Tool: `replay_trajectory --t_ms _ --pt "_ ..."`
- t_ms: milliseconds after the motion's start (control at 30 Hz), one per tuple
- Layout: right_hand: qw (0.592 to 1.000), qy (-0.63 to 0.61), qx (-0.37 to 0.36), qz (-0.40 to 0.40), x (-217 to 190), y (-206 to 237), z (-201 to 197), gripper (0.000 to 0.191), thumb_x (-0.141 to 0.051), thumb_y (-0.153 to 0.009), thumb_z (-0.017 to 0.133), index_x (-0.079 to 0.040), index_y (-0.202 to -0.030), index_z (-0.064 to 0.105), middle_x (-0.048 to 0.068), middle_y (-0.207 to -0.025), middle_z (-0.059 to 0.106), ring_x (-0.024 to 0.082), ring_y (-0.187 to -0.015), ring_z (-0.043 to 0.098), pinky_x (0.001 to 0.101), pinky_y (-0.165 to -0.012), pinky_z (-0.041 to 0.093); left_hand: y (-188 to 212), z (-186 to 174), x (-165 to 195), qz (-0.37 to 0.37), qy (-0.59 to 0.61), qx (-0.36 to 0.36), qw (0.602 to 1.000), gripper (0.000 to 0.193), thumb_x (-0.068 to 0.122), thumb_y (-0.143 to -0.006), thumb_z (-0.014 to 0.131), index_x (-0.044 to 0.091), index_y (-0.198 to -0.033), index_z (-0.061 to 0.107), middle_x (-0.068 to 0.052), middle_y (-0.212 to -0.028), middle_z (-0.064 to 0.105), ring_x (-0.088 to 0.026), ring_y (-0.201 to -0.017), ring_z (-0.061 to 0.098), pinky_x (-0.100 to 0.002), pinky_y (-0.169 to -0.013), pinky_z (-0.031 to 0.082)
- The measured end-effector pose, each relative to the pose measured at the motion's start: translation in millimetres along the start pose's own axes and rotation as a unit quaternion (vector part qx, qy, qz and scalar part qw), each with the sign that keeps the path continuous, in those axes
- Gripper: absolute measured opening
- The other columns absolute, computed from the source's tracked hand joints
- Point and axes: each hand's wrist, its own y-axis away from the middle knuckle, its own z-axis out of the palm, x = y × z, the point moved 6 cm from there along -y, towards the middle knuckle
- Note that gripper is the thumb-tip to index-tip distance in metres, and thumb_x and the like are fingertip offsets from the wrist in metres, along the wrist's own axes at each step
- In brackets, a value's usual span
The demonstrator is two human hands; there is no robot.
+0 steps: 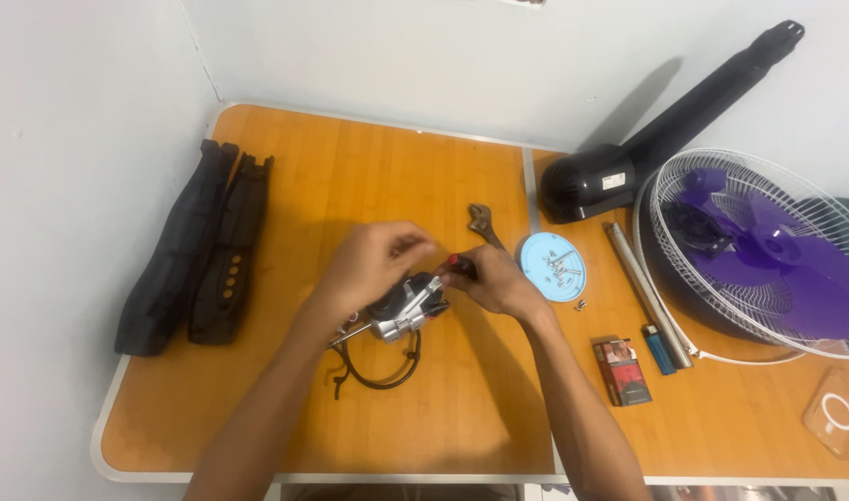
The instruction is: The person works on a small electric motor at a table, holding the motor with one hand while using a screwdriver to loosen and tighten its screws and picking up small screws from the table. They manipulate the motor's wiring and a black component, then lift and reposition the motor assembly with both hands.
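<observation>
Over by the tabletop's (304,167) left edge there's two long black plastic housing pieces (197,250) lying side by side, and near the middle the left hand (369,264) has its fingers pinched together right above a small silver fan motor (408,308) with black wires (378,366) trailing toward the front edge. The right hand (494,281) is closed around a red-tipped tool (458,264) touching the motor. Further right: an adjustable wrench (485,225), a blue lid (552,266) holding screws, a metal tube (647,294), then the purple-bladed fan head (768,255) at the right edge.
</observation>
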Motion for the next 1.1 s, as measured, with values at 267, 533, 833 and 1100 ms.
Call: replay_trajectory --t_ms 267,533,833,1100 --pt "1.000 0.015 0.006 0.027 2.3 5.3 0.4 0.023 -0.026 -0.087 0.078 -0.007 -0.100 0.077 0.014 -0.083 0.076 0.025 -0.071 0.066 0.0387 -0.070 0.052 2.9 33.3 21.1 0.059 -0.266 -0.054 0.961 0.013 0.021 -0.087 0.070 0.014 -0.078 0.075 -0.009 -0.071 0.071 -0.032 -0.073 0.068 -0.046 -0.073 0.044" --pt "0.997 -0.073 0.011 -0.012 4.8 3.4 6.5 0.024 -0.023 -0.088 0.078 -0.002 -0.099 0.075 0.013 -0.083 0.077 0.022 -0.070 0.066 0.0358 -0.071 0.052 1.0 57.1 2.0 0.046 -0.385 -0.070 0.919 0.018 0.026 -0.083 0.074 0.015 -0.070 0.071 -0.007 -0.063 0.067 -0.028 -0.072 0.064 -0.043 -0.075 0.038" --pt "0.997 -0.075 0.003 -0.021 7.4 1.5 10.8 0.017 -0.019 -0.090 0.075 -0.003 -0.096 0.076 0.012 -0.080 0.076 0.021 -0.070 0.066 0.0362 -0.070 0.052 6.3 62.6 -0.7 0.080 -0.409 -0.056 0.907 0.010 0.023 -0.071 0.079 0.019 -0.077 0.073 0.001 -0.063 0.067 -0.021 -0.081 0.063 -0.042 -0.084 0.037" --pt "1.000 -0.022 0.005 -0.001 9.0 1.3 8.9 0.019 -0.023 -0.089 0.076 -0.005 -0.098 0.077 0.014 -0.083 0.076 0.026 -0.071 0.068 0.0390 -0.069 0.052 9.0 57.7 -2.7 0.108 -0.379 -0.049 0.918 0.016 0.017 -0.083 0.074 0.024 -0.069 0.076 0.001 -0.059 0.063 -0.020 -0.076 0.061 -0.044 -0.081 0.035"
